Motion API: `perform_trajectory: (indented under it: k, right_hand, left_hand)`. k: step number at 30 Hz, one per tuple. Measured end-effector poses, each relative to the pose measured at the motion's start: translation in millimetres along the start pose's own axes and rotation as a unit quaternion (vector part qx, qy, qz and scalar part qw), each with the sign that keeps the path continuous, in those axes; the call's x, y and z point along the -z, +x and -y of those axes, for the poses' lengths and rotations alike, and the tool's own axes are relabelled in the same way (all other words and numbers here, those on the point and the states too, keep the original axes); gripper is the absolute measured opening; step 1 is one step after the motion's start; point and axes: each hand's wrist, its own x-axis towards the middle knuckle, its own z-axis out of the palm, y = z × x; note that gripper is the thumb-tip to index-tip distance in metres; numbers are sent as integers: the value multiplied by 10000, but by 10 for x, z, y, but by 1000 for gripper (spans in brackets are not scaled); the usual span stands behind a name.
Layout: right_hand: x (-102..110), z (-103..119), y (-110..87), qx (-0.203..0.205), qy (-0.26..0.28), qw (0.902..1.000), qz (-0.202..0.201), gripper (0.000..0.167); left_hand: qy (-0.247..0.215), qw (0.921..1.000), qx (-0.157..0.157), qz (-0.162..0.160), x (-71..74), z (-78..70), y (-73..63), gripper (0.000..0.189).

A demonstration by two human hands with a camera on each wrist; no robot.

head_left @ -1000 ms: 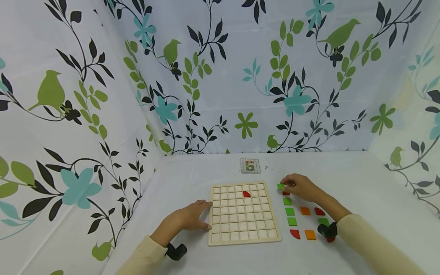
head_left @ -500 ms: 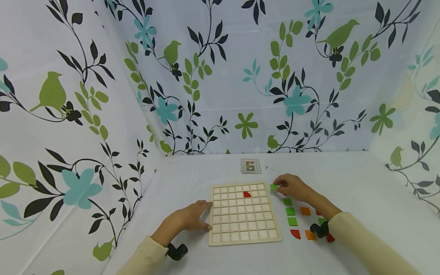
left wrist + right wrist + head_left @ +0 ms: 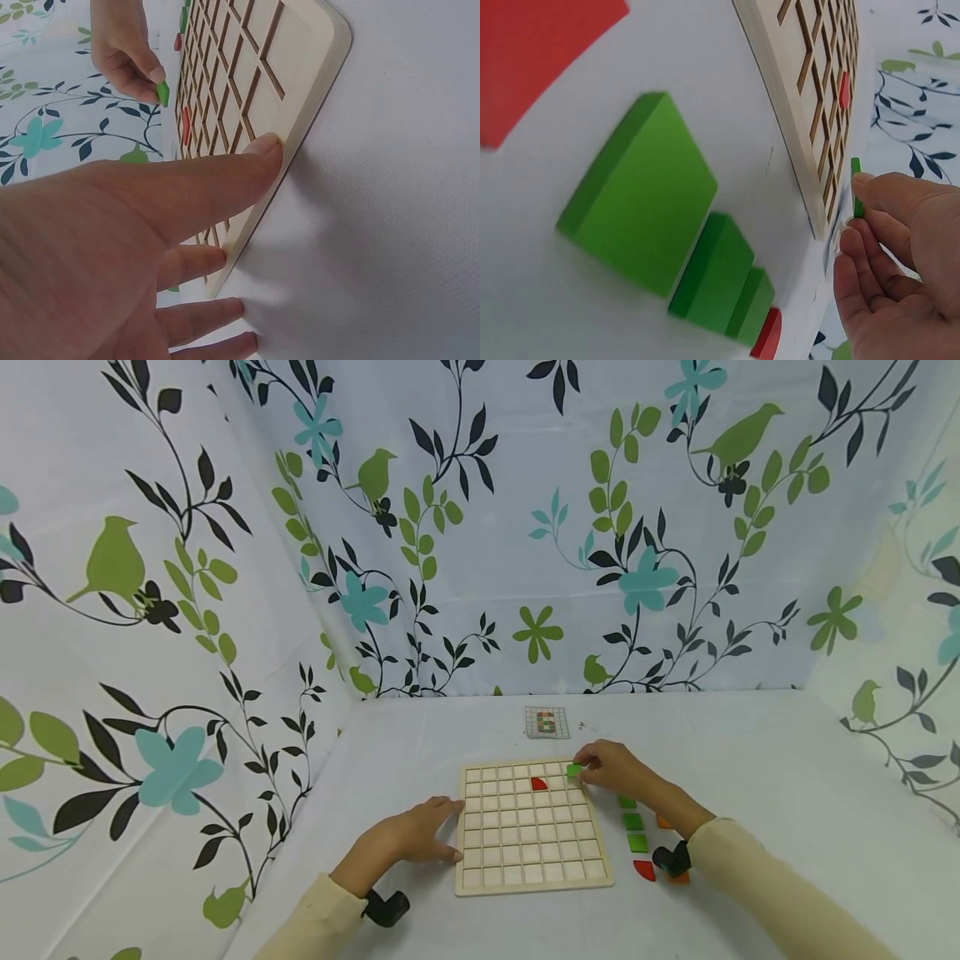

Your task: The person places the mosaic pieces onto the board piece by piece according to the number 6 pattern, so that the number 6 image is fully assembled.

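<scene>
A square wooden grid board (image 3: 528,852) lies flat on the white table. One red quarter-circle tile (image 3: 538,784) sits in a cell of its second row from the back. My left hand (image 3: 420,832) rests along the board's left edge, thumb and fingertips touching the frame, fingers fairly straight. Between thumb and fingers, my right hand (image 3: 617,770) pinches a green square tile (image 3: 573,771) above the board's back right corner. In the right wrist view this green tile (image 3: 856,187) is seen edge-on, held clear of the board.
Right of the board is a column of green square tiles (image 3: 633,822) with a red quarter-circle tile (image 3: 643,870) at its near end. Orange tiles (image 3: 678,878) lie partly hidden under the right forearm. Behind the board lies a small pattern card (image 3: 547,722).
My right hand has carried the green square tile leftward, from beside the loose tiles to over the board's back right corner. The left hand has stayed on the board's edge.
</scene>
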Motion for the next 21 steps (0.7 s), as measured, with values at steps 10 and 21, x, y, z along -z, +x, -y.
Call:
perform_trajectory:
  k: [10, 21]
  right_hand:
    - [-181, 140, 84, 120, 95, 9997, 163, 22]
    - [-303, 345, 135, 410, 204, 9986, 262, 23]
  left_hand:
    - [78, 10000, 24, -23, -26, 24, 31, 86]
    - [14, 10000, 21, -24, -30, 31, 34, 86]
